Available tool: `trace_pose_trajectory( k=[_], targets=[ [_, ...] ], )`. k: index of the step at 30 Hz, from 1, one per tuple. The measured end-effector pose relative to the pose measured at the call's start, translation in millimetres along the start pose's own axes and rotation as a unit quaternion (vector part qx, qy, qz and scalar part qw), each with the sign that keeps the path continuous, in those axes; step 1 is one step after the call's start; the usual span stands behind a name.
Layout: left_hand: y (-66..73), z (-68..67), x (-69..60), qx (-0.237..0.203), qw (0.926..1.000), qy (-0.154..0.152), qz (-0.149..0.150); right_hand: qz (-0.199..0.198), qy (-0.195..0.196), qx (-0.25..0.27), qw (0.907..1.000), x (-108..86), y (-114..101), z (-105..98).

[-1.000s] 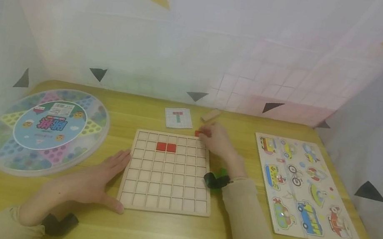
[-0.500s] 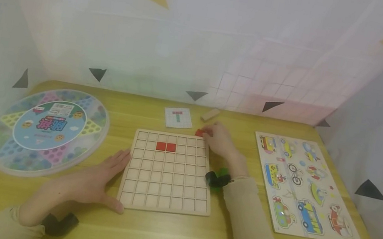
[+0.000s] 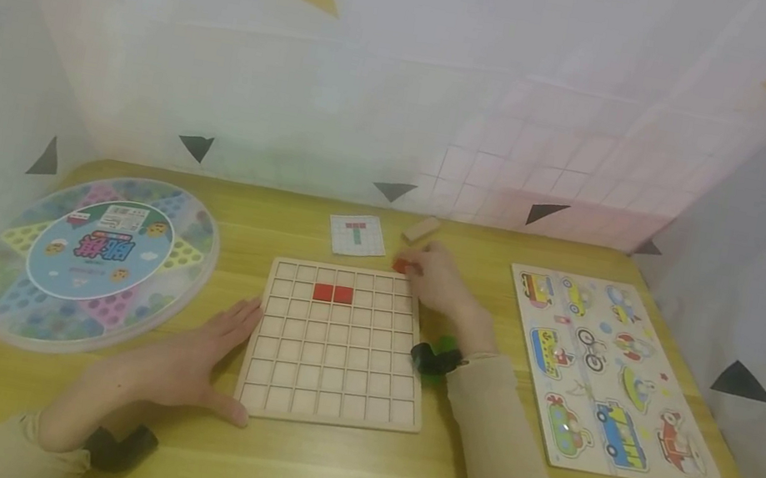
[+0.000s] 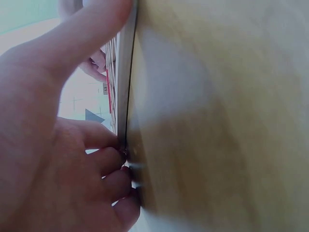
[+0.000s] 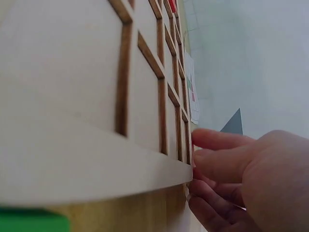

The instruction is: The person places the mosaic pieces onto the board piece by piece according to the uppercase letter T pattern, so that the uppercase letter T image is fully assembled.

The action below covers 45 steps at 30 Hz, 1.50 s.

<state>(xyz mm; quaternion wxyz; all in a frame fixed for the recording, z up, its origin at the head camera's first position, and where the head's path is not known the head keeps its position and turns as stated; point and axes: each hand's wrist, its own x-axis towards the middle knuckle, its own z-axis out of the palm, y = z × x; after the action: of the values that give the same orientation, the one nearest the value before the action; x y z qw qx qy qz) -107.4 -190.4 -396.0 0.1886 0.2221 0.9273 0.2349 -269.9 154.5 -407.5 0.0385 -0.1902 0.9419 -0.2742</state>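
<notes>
A light wooden grid board (image 3: 332, 383) lies on the table, with two red square tiles (image 3: 323, 292) side by side in its second row from the far edge. Just beyond the far right corner, my right hand (image 3: 440, 281) pinches a small red tile (image 3: 400, 265). That tile is mostly hidden by the fingers (image 5: 222, 159) in the right wrist view. My left hand (image 3: 179, 366) rests along the board's left edge, fingers spread and thumb by the near left corner. In the left wrist view its fingertips (image 4: 126, 205) touch the tabletop beside the board's side.
A pattern card (image 3: 356, 236) with a red and green T lies behind the board, near a plain wooden block (image 3: 421, 230). Green pieces (image 3: 447, 344) sit under my right wrist. A round game box (image 3: 97, 267) stands left; a vehicle puzzle board (image 3: 614, 379) lies right.
My right hand has shifted very slightly, and the red tile at its fingertips has turned a little. The left hand and the grid board have stayed in place.
</notes>
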Motion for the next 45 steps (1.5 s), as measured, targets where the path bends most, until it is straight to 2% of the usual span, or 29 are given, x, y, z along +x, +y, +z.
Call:
trace_pose_trajectory(
  k=[8, 21, 40, 45],
  targets=[
    [-0.1, 0.0, 0.1, 0.000, 1.0000, 0.001, 0.003, -0.006, 0.016, -0.007, 0.9998, 0.2, 9.7, -3.7],
    [2.3, -2.1, 0.4, 0.001, 0.9999, -0.007, -0.007, 0.034, 0.003, 0.019, 0.9992, -6.8, 16.5, -12.8],
    [0.4, -1.2, -0.3, -0.001, 1.0000, -0.003, -0.002, 0.094, -0.003, 0.027, 0.9952, -8.3, 16.9, -17.7],
    [0.4, -1.7, -0.5, -0.002, 1.0000, -0.004, -0.002, 0.098, -0.009, 0.035, 0.9945, -8.9, 18.9, -19.2]
  ],
)
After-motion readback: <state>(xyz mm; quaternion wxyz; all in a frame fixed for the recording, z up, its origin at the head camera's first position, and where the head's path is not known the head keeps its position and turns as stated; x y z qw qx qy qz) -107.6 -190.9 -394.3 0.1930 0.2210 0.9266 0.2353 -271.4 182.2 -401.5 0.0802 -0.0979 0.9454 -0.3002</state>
